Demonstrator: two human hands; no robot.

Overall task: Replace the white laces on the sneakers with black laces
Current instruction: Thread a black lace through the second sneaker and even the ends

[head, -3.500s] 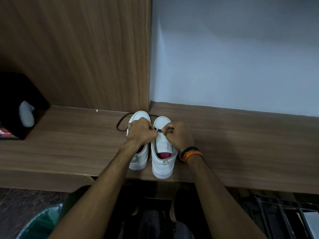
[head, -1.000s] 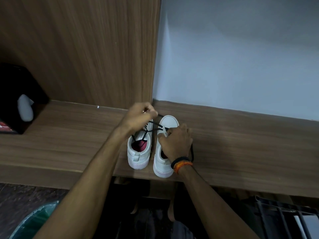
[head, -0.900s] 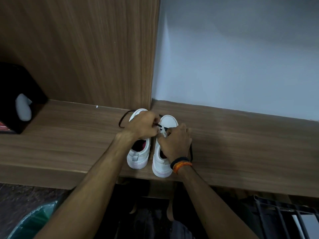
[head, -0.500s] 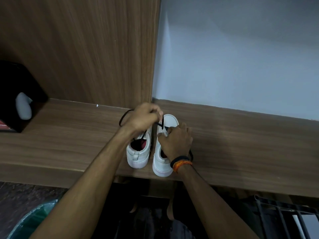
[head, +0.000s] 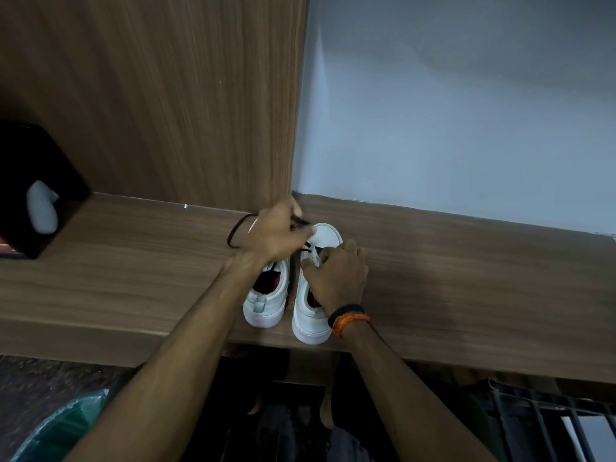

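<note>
Two white sneakers (head: 266,295) stood side by side near the front edge of the wooden surface (head: 133,278). The left hand (head: 273,235) was curled round a black lace (head: 238,228) above their toes, while the right hand (head: 336,275) gripped the right sneaker's upper.

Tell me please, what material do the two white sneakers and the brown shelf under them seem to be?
White sneakers: probably smooth leather or synthetic, matte with no visible weave. Brown shelf: wood or wood-look laminate, with straight printed-looking grain and a dull finish.
</note>
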